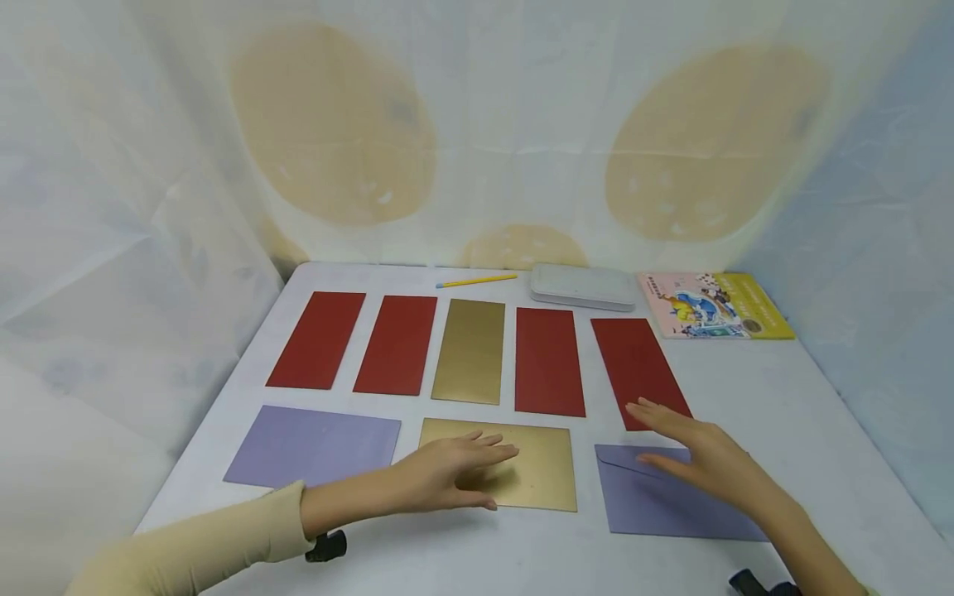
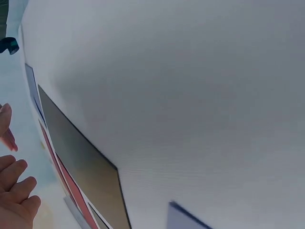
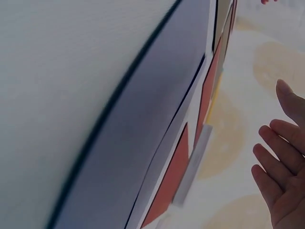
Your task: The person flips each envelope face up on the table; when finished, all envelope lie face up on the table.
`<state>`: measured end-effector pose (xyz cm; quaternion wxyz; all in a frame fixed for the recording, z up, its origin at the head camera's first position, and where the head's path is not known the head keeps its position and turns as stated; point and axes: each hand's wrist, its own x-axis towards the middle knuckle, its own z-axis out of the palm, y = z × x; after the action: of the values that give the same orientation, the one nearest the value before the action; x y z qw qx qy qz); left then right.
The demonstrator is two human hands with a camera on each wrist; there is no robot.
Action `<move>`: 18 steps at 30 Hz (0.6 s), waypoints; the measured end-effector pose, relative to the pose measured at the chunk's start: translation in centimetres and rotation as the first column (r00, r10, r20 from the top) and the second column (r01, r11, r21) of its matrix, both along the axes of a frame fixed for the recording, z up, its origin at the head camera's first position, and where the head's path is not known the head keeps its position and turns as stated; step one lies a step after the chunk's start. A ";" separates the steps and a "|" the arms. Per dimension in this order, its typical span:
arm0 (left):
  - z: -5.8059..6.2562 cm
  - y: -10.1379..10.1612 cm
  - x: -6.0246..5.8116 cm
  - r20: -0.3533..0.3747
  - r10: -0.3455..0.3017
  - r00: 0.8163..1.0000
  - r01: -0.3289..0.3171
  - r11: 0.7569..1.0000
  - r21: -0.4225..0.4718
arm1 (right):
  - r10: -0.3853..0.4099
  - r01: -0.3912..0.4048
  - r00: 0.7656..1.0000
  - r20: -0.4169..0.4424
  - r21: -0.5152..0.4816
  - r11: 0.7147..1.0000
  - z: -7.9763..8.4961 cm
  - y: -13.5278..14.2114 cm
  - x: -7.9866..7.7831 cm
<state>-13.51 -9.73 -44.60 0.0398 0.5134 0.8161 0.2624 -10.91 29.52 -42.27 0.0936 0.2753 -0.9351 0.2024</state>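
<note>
On the white counter (image 1: 775, 397), a book (image 1: 701, 308) lies far right. Two purple envelopes (image 1: 313, 443) lie nearer, a gold envelope (image 1: 544, 472) between them. Behind, four red envelopes (image 1: 550, 360) flank a second gold envelope (image 1: 469, 352). The left hand (image 1: 455, 472) hovers over the near gold one, the right hand (image 1: 701, 451) over the right purple one, fingers loosely extended, empty. Beyond sit a case (image 1: 581, 286) and a pencil (image 1: 477, 281).

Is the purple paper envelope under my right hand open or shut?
Shut: the flap of the purple paper envelope under your right hand lies flat against its face. Whether it's sealed, I can't tell.
</note>
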 end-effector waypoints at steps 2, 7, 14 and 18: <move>-0.1 -0.7 0.3 0.003 0.040 0.999 -0.039 0.999 -0.015 | 0.013 -0.013 1.000 0.008 -0.007 1.000 0.0 -0.6 -0.4; -0.5 -2.6 0.9 -0.005 0.111 0.994 -0.111 0.994 -0.022 | 0.076 -0.075 0.997 0.028 -0.029 0.997 -0.2 -2.1 -1.4; -1.0 -5.1 0.7 -0.052 0.145 0.988 -0.145 0.989 -0.012 | 0.212 -0.211 0.977 0.027 -0.048 0.976 -1.0 -4.2 -2.8; -0.8 -6.4 0.2 -0.050 0.161 0.986 -0.162 0.987 -0.006 | 0.256 -0.252 0.962 0.100 -0.045 0.967 -1.3 -5.6 -3.5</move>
<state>-13.31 -16.13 -45.44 0.0010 0.4515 0.8571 0.2479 -14.37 23.95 -43.60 0.0221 0.3803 -0.8924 0.2420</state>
